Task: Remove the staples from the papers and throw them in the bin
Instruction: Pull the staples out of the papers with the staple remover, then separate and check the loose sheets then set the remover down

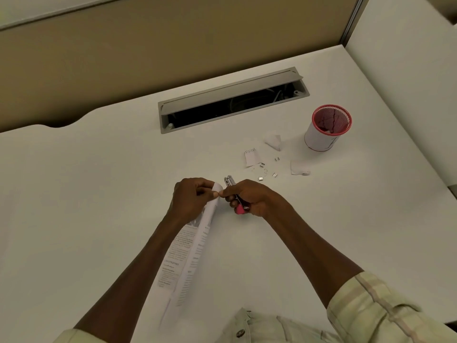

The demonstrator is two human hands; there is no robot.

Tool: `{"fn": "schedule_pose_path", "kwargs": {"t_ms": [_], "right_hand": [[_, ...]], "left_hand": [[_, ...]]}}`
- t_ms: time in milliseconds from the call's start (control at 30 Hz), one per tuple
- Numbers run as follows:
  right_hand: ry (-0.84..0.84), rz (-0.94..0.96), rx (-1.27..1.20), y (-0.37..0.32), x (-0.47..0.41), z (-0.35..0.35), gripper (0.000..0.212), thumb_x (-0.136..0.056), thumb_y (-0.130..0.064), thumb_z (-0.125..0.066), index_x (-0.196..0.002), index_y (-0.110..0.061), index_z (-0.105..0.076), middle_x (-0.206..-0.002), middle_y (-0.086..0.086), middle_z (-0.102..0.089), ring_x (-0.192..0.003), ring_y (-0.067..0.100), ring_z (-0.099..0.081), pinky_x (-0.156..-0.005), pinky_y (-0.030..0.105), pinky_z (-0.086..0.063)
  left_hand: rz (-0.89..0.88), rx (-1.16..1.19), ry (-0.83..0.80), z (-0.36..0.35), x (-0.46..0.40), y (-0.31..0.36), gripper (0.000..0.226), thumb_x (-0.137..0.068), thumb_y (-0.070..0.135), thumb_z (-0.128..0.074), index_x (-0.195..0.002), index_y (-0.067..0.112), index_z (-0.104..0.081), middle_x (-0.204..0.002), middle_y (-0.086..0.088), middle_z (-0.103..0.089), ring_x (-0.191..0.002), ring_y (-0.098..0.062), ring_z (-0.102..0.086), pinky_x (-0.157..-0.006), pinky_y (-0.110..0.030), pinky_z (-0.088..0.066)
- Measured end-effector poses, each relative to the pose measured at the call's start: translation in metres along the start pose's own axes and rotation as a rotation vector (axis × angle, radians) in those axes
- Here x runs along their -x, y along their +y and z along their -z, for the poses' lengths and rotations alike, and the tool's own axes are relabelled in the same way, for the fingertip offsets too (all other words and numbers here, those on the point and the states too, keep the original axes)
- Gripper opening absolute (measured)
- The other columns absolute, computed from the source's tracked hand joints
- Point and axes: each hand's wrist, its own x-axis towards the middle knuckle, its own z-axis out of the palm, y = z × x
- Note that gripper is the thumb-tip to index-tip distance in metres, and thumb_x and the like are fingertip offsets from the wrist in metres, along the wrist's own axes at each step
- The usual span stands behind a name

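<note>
Papers (195, 246) mid-desk, bin (326, 129) far-right.

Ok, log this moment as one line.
left hand: grips folded papers | right hand: holds staple remover | loose staples on desk | bin upright

Two bare forearms, the left hand (191, 198) and right hand (249, 198) without rings, watch or gloves. Pale cream shirt with faint lighter stripes, a soft check. Right sleeve (385, 310) rolled or pushed up above the forearm, bunched folds, a paler band running along it. Left sleeve (74, 336) barely showing at the bottom edge, same cream cloth. Shirt front (259, 328) at bottom centre with one dark round button (239, 333).
</note>
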Motion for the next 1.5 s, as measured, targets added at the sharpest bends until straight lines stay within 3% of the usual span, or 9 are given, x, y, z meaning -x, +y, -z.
{"fn": "schedule_pose_path", "kwargs": {"t_ms": [133,367,500,700,867,967,1167,1367,1500], "right_hand": [[-0.035,-0.104,-0.070,0.001,-0.001,0.000,0.025,-0.085,-0.012,-0.066,-0.064,-0.015,-0.053,-0.057,-0.003,-0.046,-0.044,0.007,-0.039,-0.037,0.019,-0.032],[0.452,0.203,0.272,-0.001,-0.006,0.005,0.026,-0.070,-0.022,-0.074,-0.069,-0.008,-0.052,-0.057,0.007,-0.053,-0.047,0.019,-0.048,-0.046,0.025,-0.035],[0.602,0.221,0.429,0.000,-0.016,0.010,0.031,-0.058,-0.035,-0.064,-0.076,-0.010,-0.060,-0.064,0.002,-0.061,-0.061,0.026,-0.058,-0.058,0.030,-0.042],[0.657,0.271,0.441,-0.003,-0.006,0.016,0.024,-0.063,-0.035,-0.062,-0.056,-0.012,-0.058,-0.049,0.001,-0.061,-0.053,0.023,-0.063,-0.055,0.031,-0.044],[0.643,0.303,0.440,-0.006,0.009,0.020,0.020,-0.063,-0.029,-0.069,-0.053,-0.014,-0.060,-0.048,-0.002,-0.061,-0.047,0.018,-0.059,-0.050,0.027,-0.040],[0.601,0.323,0.467,-0.008,0.015,0.020,0.027,-0.071,-0.030,-0.072,-0.053,-0.013,-0.061,-0.048,-0.002,-0.060,-0.042,0.016,-0.055,-0.046,0.024,-0.035],[0.537,0.328,0.471,-0.016,0.028,0.022,0.011,-0.072,-0.016,-0.066,-0.070,-0.005,-0.063,-0.060,0.004,-0.060,-0.044,0.014,-0.051,-0.039,0.016,-0.033],[0.505,0.286,0.415,-0.003,0.039,0.037,0.021,-0.092,-0.030,-0.051,-0.082,-0.014,-0.057,-0.074,0.004,-0.060,-0.056,0.014,-0.049,-0.049,0.020,-0.034],[0.632,0.369,0.458,0.022,0.040,0.060,0.023,-0.092,-0.012,-0.046,-0.071,-0.005,-0.052,-0.070,0.009,-0.052,-0.065,0.021,-0.044,-0.055,0.031,-0.031]], "left_hand": [[-0.030,-0.050,0.046,0.000,0.000,0.004,0.020,-0.080,0.018,-0.076,-0.100,0.015,-0.074,-0.087,0.005,-0.072,-0.071,0.004,-0.061,-0.062,-0.002,-0.039],[-0.018,-0.002,0.141,0.016,0.005,0.008,0.016,-0.081,0.016,-0.075,-0.097,0.015,-0.074,-0.081,0.006,-0.070,-0.070,0.003,-0.062,-0.062,-0.005,-0.043],[-0.031,0.063,0.218,0.030,0.010,0.017,0.015,-0.080,0.017,-0.076,-0.095,0.016,-0.075,-0.079,0.007,-0.070,-0.072,-0.003,-0.065,-0.066,-0.011,-0.048],[-0.064,0.114,0.325,0.057,0.021,0.026,0.018,-0.080,0.018,-0.076,-0.098,0.015,-0.074,-0.083,0.005,-0.071,-0.075,-0.009,-0.068,-0.074,-0.024,-0.055],[-0.118,0.095,0.404,0.074,0.030,0.034,0.027,-0.082,0.019,-0.075,-0.107,0.009,-0.072,-0.093,-0.002,-0.072,-0.080,-0.016,-0.068,-0.084,-0.032,-0.055],[-0.148,0.075,0.437,0.082,0.035,0.040,0.027,-0.083,0.020,-0.074,-0.107,0.008,-0.072,-0.099,-0.007,-0.073,-0.081,-0.016,-0.066,-0.085,-0.032,-0.055],[-0.197,0.072,0.452,0.093,0.042,0.047,0.025,-0.083,0.022,-0.073,-0.105,0.009,-0.072,-0.098,-0.007,-0.074,-0.081,-0.017,-0.069,-0.082,-0.034,-0.057],[-0.257,0.054,0.497,0.097,0.047,0.055,0.027,-0.084,0.025,-0.072,-0.107,0.010,-0.072,-0.097,-0.004,-0.074,-0.075,-0.008,-0.064,-0.073,-0.019,-0.050],[-0.307,0.047,0.522,0.103,0.055,0.062,0.028,-0.085,0.026,-0.072,-0.108,0.011,-0.071,-0.095,0.004,-0.071,-0.073,0.000,-0.062,-0.069,-0.009,-0.045]]}}
